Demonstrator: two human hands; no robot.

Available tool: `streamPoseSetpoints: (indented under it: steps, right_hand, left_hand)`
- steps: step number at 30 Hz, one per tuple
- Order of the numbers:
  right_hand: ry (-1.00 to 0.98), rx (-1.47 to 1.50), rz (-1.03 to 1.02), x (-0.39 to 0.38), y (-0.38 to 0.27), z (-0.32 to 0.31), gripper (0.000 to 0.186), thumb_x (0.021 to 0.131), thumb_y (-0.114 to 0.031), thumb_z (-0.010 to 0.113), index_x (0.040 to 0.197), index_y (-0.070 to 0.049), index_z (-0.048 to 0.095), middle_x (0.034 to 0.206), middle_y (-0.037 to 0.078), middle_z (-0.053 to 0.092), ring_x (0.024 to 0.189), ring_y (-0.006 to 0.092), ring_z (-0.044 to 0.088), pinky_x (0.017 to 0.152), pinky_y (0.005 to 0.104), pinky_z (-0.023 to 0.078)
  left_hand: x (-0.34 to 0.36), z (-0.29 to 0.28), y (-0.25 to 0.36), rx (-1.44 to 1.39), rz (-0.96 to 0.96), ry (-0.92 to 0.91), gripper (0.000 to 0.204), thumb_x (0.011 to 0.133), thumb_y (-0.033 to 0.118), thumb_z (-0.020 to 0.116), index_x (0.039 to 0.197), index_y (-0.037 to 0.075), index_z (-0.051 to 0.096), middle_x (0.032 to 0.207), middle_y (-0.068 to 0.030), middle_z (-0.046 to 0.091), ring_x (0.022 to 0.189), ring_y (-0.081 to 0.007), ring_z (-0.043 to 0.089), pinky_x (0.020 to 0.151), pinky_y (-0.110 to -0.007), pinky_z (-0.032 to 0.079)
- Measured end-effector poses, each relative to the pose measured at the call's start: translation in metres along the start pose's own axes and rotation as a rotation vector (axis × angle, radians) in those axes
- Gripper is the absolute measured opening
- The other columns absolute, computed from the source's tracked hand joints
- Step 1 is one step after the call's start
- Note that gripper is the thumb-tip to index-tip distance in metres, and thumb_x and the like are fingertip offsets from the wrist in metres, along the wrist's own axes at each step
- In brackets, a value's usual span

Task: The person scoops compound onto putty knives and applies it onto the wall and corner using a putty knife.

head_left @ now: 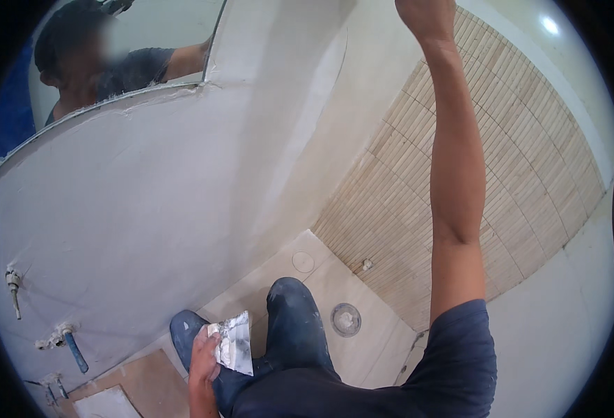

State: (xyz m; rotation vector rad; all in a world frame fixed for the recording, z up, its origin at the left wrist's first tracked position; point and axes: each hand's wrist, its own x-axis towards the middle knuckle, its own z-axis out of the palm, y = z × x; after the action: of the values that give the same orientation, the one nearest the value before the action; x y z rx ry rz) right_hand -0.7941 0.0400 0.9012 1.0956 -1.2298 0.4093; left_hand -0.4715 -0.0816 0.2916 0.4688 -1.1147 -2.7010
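Observation:
My left hand (205, 354), low in front of my legs, grips a flat, pale plate-like scraper (234, 341) smeared with white paste. My right arm is stretched upward along the wall, and my right hand (427, 17) reaches the top edge of the view; its fingers are out of sight, so what it touches cannot be made out. Beside it are a pale plastered wall (286, 97) and a wall of narrow beige tiles (530, 153).
A mirror (140, 38) at upper left reflects a person in a cap. Pipe fittings (67, 338) stick out of the left wall. The tiled floor (383, 348) has a round drain (346, 320). Board pieces (140, 376) lie at lower left.

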Motion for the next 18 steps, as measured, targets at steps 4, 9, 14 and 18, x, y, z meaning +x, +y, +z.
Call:
streamPoseSetpoints:
  steps: [4,9,14,18]
  right_hand:
    - [-0.100,-0.125,0.060,-0.043,0.032,0.016,0.042,0.096,0.001,0.048,0.134,-0.009,0.063,0.131,0.020,0.062,0.119,0.0431,0.055,0.103,0.0471,0.046]
    - [-0.148,-0.088,0.072,-0.129,0.068,0.039,0.039,0.103,-0.008,0.044,0.139,-0.005,0.059,0.131,0.023,0.062,0.123,0.0416,0.053,0.105,0.0493,0.043]
    - [-0.183,-0.135,0.145,-0.242,0.043,0.051,0.082,0.069,0.013,0.052,0.142,-0.023,0.060,0.126,0.011,0.064,0.107,0.0358,0.055,0.098,0.0432,0.046]
    - [-0.249,-0.109,0.274,-0.331,0.001,0.056,0.079,0.068,0.013,0.052,0.141,-0.018,0.061,0.128,0.012,0.063,0.108,0.0360,0.055,0.097,0.0437,0.044]
  left_hand:
    - [-0.003,0.012,0.004,-0.041,0.016,0.066,0.025,0.097,0.006,0.050,0.119,-0.003,0.057,0.109,-0.0106,0.066,0.097,-0.0192,0.067,0.089,-0.034,0.054]
    - [-0.004,0.012,0.005,-0.027,0.006,0.074,0.027,0.098,0.006,0.050,0.123,-0.004,0.055,0.109,-0.0110,0.067,0.096,-0.0194,0.067,0.088,-0.034,0.055]
    - [-0.001,0.001,-0.008,-0.042,0.025,0.089,0.042,0.097,0.009,0.053,0.136,-0.007,0.047,0.113,-0.0138,0.068,0.096,-0.0232,0.070,0.086,-0.036,0.057]
    - [-0.004,0.009,-0.002,-0.025,0.019,0.137,0.038,0.098,0.007,0.052,0.131,-0.008,0.048,0.114,-0.0141,0.066,0.098,-0.0218,0.068,0.088,-0.034,0.056]
